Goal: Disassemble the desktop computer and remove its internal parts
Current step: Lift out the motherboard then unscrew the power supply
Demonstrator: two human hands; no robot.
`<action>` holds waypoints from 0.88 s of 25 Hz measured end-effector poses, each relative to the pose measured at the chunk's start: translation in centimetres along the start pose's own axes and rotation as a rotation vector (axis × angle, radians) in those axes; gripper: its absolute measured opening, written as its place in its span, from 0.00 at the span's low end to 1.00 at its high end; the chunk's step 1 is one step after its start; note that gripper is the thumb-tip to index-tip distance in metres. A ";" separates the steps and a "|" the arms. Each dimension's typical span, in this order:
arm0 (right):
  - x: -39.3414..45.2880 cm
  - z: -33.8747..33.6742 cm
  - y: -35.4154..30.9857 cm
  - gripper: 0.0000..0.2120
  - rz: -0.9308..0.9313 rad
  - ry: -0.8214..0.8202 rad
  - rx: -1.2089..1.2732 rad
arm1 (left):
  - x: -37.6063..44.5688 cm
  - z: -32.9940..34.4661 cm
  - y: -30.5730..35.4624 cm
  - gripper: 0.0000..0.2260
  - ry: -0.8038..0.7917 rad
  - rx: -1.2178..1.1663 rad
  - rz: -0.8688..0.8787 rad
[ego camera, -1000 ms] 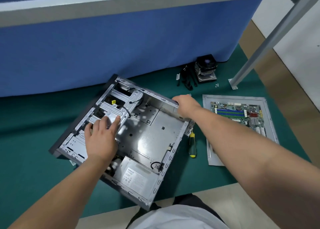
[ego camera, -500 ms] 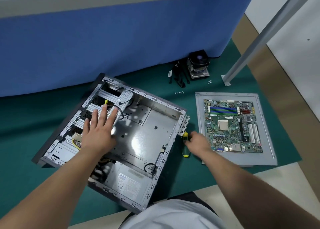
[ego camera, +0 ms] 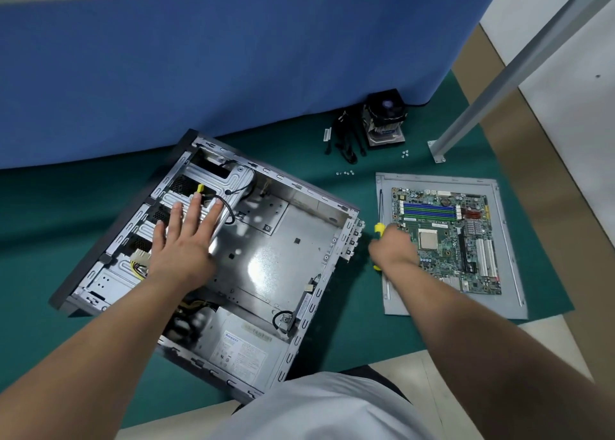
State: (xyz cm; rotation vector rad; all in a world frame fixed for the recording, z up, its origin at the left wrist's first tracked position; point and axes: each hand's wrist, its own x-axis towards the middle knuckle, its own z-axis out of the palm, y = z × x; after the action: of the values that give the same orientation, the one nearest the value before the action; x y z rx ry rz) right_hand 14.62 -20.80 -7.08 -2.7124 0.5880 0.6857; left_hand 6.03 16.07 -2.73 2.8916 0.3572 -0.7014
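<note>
Left grip (ego camera: 181, 240) lies spread flat on the drive cage (ego camera: 213, 186) of the open computer case (ego camera: 299, 240); right grip (ego camera: 394, 246) clutches a yellow screwdriver (ego camera: 378, 230) between the case and the motherboard (ego camera: 446, 236) on its panel (ego camera: 506, 240), cooler (ego camera: 386, 120) far behind.
</note>
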 end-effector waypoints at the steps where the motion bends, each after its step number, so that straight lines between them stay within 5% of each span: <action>1: 0.4 -0.4 0.3 0.16 0.027 -0.007 -0.017 | 0.0 0.0 0.0 0.53 -0.004 -0.002 -0.002; 11: 0.2 -0.6 2.4 0.23 0.081 -0.059 -0.030 | 0.0 0.0 0.1 0.52 -0.023 -0.006 -0.018; 14: -0.8 -0.9 2.1 0.25 -0.030 0.036 -0.056 | 0.1 0.0 0.1 0.52 -0.020 -0.005 -0.019; 16: -2.7 -0.8 0.4 0.22 -0.177 0.092 0.143 | 0.0 0.0 0.1 0.52 -0.025 -0.007 -0.009; 19: -7.2 -0.4 -2.7 0.26 -0.113 -0.076 0.661 | -0.1 -0.1 0.1 0.52 -0.058 -0.016 0.001; 22: -11.7 0.9 -3.7 0.42 -0.080 -0.251 0.625 | 0.2 -0.6 -0.2 0.52 -0.112 -0.040 0.028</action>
State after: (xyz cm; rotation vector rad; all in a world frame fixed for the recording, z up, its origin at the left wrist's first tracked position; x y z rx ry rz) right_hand 6.51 -13.57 -1.28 -2.0259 0.5192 0.6697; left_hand 6.37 16.42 -2.34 2.7996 0.3125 -0.8368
